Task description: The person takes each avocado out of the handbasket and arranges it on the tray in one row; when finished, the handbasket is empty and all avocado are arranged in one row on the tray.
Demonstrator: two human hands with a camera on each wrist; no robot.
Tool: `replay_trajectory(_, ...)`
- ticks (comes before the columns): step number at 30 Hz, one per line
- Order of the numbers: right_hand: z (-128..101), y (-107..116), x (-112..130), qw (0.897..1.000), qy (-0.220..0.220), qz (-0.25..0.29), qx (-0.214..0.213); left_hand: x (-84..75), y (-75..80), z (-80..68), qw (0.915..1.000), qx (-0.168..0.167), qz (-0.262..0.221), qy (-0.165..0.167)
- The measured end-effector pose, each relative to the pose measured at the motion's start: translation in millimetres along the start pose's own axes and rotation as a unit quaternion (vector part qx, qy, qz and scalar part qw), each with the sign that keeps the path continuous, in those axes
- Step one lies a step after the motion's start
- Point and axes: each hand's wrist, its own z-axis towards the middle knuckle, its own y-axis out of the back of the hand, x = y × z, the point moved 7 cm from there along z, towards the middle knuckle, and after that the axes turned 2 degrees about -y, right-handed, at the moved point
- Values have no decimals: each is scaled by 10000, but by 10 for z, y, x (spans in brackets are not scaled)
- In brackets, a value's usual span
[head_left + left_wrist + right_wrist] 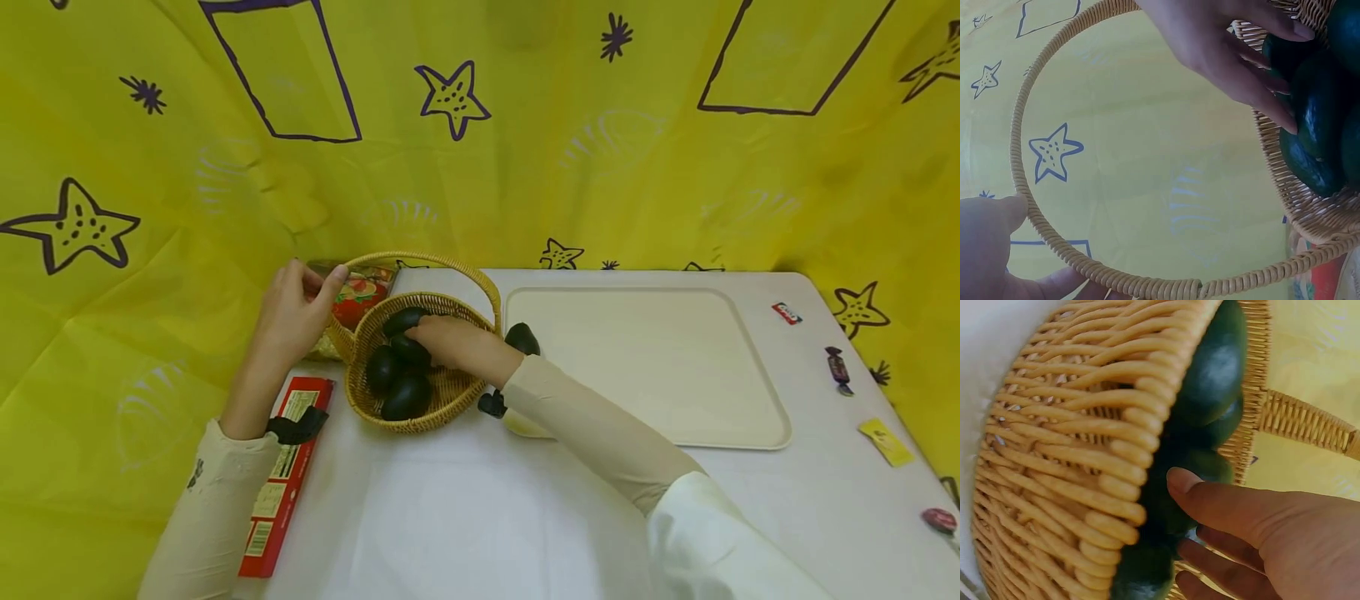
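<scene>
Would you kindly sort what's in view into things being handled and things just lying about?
In hand:
- basket, handle held by left hand
- avocados, right hand reaching among them

Lying about:
- tray
- red box
- packet behind the basket
- sweets at the table's right edge
</scene>
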Motion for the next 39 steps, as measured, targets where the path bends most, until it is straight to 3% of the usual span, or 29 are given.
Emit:
replay_trajectory(14,40,-121,47,9977,-3,-666,153,-18,-4,-5,9999,119,4,13)
replay_trajectory(21,37,-108,32,9989,67,-453,25,-10,-15,-10,9999,149,-35,2)
replay_trajectory(29,33,-185,31,9978,-38,-527,397,-19,-9,-3,9999,143,-1,-28)
replay_trajectory(39,20,-181,40,9985,-30,-323,433,-11,-2,3,9999,23,-22,-99)
